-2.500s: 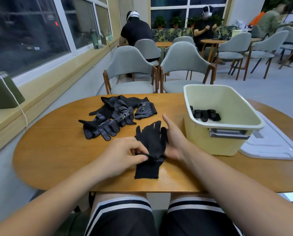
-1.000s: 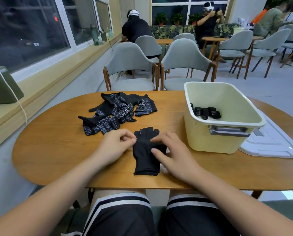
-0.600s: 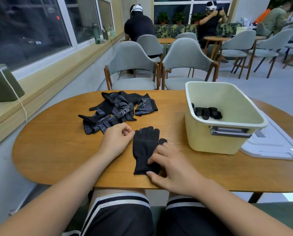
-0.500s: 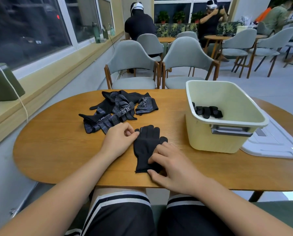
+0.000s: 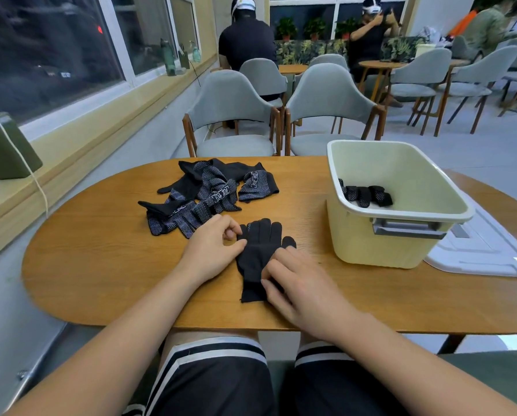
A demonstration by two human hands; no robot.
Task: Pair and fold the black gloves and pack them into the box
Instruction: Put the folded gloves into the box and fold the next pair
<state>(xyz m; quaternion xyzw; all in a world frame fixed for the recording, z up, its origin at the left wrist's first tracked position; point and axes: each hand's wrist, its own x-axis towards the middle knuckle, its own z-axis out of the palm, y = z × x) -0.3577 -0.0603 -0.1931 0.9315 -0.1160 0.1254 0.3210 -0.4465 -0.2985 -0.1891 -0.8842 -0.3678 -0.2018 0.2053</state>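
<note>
I count one folded bundle of black dotted gloves (image 5: 365, 195) already lying in the pale yellow plastic box (image 5: 368, 253), against its 9 o'clock wall. It is the only pair I can see packed.

The set in hand, plain-backed black knit gloves (image 5: 258, 253) that look to be stacked one on the other, lies flat on the oval wooden tabletop (image 5: 101, 259) straight in front of me. Its fingers point to 12 o'clock and it is not yet folded.

My right hand (image 5: 299, 283) lies on the cuff end at 5 o'clock, fingers nearly straight, pressing the cloth down and gripping nothing. My left hand (image 5: 212, 250) sits at the pair's 9 o'clock edge, fingers curled in and thumb tip touching the little-finger side. I cannot tell whether it pinches the fabric.

I judge the pairing done for this set, with the fold and the drop into the box at 2 o'clock left to do. A loose heap of black gloves with white grip dots (image 5: 209, 193) waits at 11 o'clock, probably several more pairs. The flat white lid (image 5: 485, 250) lies off at the box's 3 o'clock. I put the job well under halfway.
</note>
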